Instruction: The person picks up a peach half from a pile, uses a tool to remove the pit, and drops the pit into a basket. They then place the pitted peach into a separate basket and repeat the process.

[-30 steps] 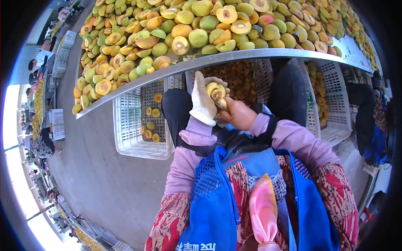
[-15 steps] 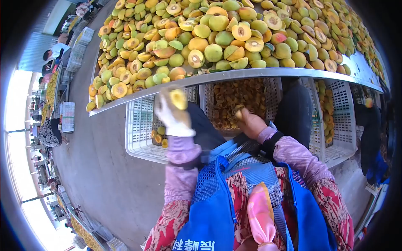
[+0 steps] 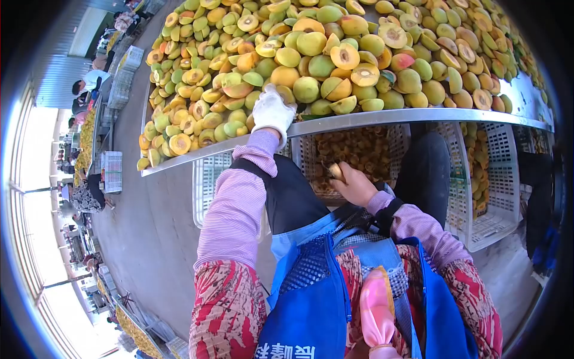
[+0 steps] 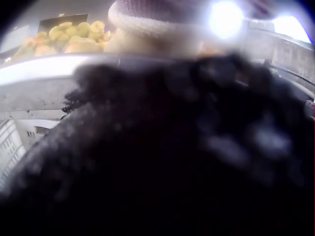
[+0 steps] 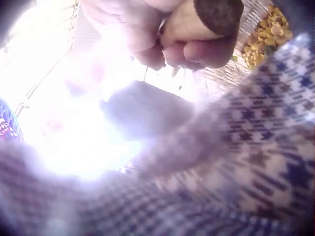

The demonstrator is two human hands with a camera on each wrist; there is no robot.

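White slotted plastic crate (image 3: 382, 157) under the metal table edge (image 3: 418, 116) holds a heap of brown-orange pits; 2nd white crate (image 3: 478, 179) to the right holds yellow halved fruit; a 3rd crate (image 3: 206, 179) sits left, contents hidden by the sleeve. Tabletop carries a big pile of yellow-green halved peaches (image 3: 335, 54). Vs 0.5 s ago: left hand (image 3: 272, 110) no longer holds a fruit half over the left crate, it's now up at the table edge on the pile. White-gloved, arm stretched fwd; finger state can't tell. Right hand (image 3: 353, 182), bare, over the pit crate, fingers curled tight round a wood-handled tool (image 5: 206, 19).
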